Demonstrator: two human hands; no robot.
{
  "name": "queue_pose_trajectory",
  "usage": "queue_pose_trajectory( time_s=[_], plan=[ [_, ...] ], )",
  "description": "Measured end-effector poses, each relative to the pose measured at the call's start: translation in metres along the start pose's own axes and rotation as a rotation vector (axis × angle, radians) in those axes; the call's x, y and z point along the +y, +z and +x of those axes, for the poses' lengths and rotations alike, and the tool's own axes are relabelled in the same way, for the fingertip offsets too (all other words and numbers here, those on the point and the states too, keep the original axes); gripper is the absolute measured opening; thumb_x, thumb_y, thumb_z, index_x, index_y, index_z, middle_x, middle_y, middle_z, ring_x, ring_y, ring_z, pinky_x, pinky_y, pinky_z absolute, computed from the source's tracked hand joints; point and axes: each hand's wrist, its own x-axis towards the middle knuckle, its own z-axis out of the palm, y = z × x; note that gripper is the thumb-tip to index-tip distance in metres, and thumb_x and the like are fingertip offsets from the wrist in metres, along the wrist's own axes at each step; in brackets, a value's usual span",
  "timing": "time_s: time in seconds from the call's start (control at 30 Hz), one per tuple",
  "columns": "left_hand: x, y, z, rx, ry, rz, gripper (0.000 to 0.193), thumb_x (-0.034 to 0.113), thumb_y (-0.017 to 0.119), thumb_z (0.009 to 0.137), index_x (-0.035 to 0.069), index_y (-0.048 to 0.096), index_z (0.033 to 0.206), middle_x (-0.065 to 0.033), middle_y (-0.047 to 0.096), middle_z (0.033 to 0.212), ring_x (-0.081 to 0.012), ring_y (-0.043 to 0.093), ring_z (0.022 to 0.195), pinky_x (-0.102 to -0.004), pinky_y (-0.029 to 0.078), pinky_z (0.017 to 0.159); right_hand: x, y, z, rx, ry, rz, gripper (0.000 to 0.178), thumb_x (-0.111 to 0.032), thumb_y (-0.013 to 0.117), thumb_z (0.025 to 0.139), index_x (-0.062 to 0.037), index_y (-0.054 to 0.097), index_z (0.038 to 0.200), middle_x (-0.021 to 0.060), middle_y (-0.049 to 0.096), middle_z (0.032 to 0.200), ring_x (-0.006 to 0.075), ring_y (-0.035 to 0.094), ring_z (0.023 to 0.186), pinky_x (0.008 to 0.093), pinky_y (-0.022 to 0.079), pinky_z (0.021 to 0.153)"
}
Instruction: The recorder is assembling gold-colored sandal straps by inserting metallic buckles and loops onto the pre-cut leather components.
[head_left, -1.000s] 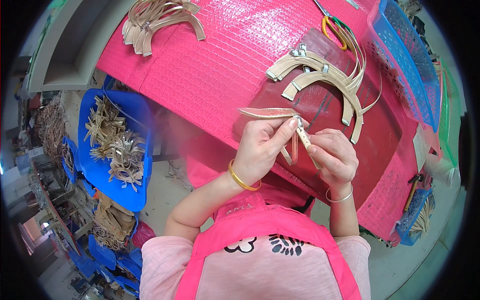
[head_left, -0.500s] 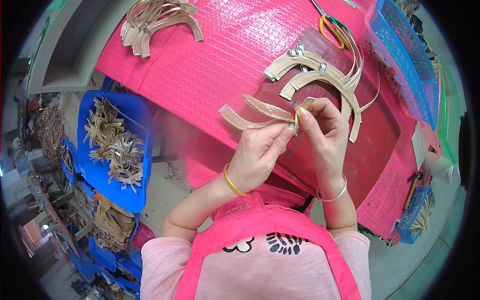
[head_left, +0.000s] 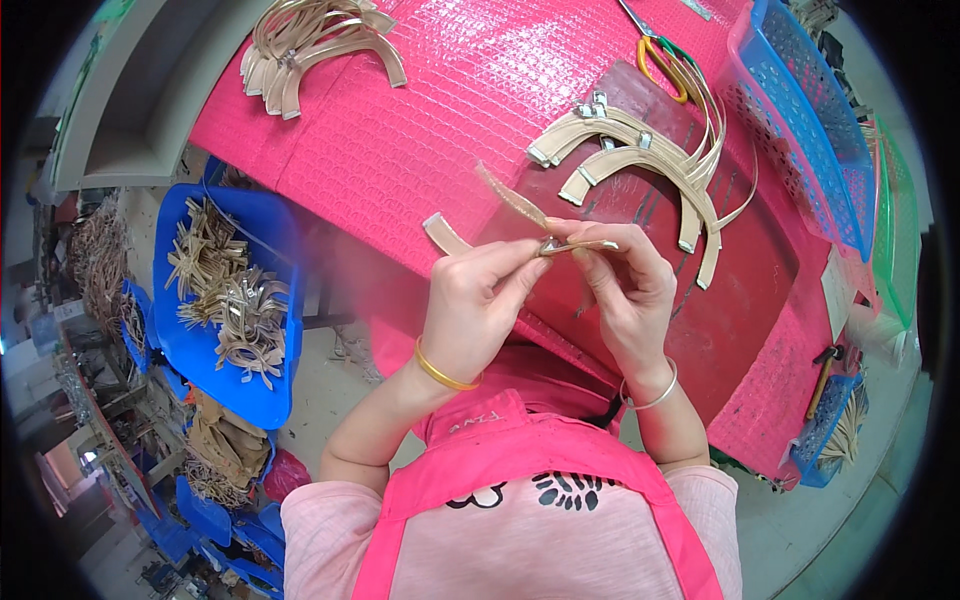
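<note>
My left hand [head_left: 474, 298] and my right hand [head_left: 630, 288] are both closed, pinching a beige-gold strap [head_left: 512, 202] between thumbs and fingers over the near edge of the table. A small shiny metal piece [head_left: 549, 243] sits on the strap between my fingertips; its exact kind is too small to make out. One strap end [head_left: 446, 233] sticks out past my left knuckles. Just beyond my hands, curved beige straps [head_left: 640, 150] with metal buckles [head_left: 600, 102] lie on a dark red mat [head_left: 745, 285].
Scissors [head_left: 660, 65] with yellow and green handles lie behind the straps. A further strap bundle [head_left: 318, 45] rests at the far left of the pink table cover [head_left: 450, 110]. Plastic baskets [head_left: 800, 120] stand along the right edge. A blue bin [head_left: 268, 385] of straps is at left.
Both hands have shifted slightly left and nearer me, carrying the strap. My right fingers have turned, so the strap end between them now lies flatter and points right.
</note>
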Motion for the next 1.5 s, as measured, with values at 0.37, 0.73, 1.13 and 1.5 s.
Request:
queue_pose_trajectory(
  time_s=[0.37, 0.73, 1.13, 1.5],
  plan=[
    [-0.002, 0.000, 0.009, 0.146, -0.069, -0.211, 0.014, -0.003, 0.058, 0.074, -0.001, 0.061, 0.087, -0.0109, 0.063, 0.070, -0.0147, 0.062, 0.063, -0.0225, 0.049, 0.054, 0.005, 0.009, 0.003, 0.101, 0.311, 0.391, 0.010, -0.009, 0.059, 0.079, -0.0019, 0.056, 0.074, -0.0032, 0.040, 0.056, 0.0026, 0.035, 0.050, 0.0179, 0.028, 0.045],
    [-0.018, 0.009, 0.007, 0.281, 0.287, 0.240, 0.013, 0.004, 0.063, 0.070, 0.002, 0.060, 0.083, -0.0124, 0.056, 0.060, -0.0227, 0.053, 0.045, -0.0302, 0.039, 0.041, 0.017, 0.027, 0.001, 0.221, 0.482, 0.579, 0.021, -0.019, 0.058, 0.082, -0.0071, 0.046, 0.068, -0.0056, 0.040, 0.053, 0.0012, 0.026, 0.040, 0.0155, 0.020, 0.036],
    [-0.030, -0.015, 0.016, 0.100, 0.544, 0.453, 0.019, 0.002, 0.066, 0.067, 0.003, 0.062, 0.085, -0.0082, 0.060, 0.063, -0.0175, 0.056, 0.048, -0.0256, 0.040, 0.044, 0.015, 0.000, 0.048, -0.368, 0.411, 0.265, 0.015, -0.013, 0.058, 0.079, 0.0012, 0.059, 0.083, 0.0015, 0.054, 0.073, 0.0097, 0.053, 0.073, 0.0221, 0.041, 0.067],
    [-0.041, -0.033, 0.020, 0.389, 0.720, 0.981, 0.029, 0.015, 0.057, 0.068, 0.020, 0.061, 0.096, -0.0039, 0.049, 0.092, -0.0212, 0.047, 0.094, -0.0443, 0.029, 0.090, 0.045, 0.051, 0.106, -0.331, 0.485, 0.281, 0.019, -0.021, 0.058, 0.079, -0.0028, 0.061, 0.081, -0.0019, 0.054, 0.063, 0.0034, 0.044, 0.055, 0.0164, 0.032, 0.049]
  ],
)
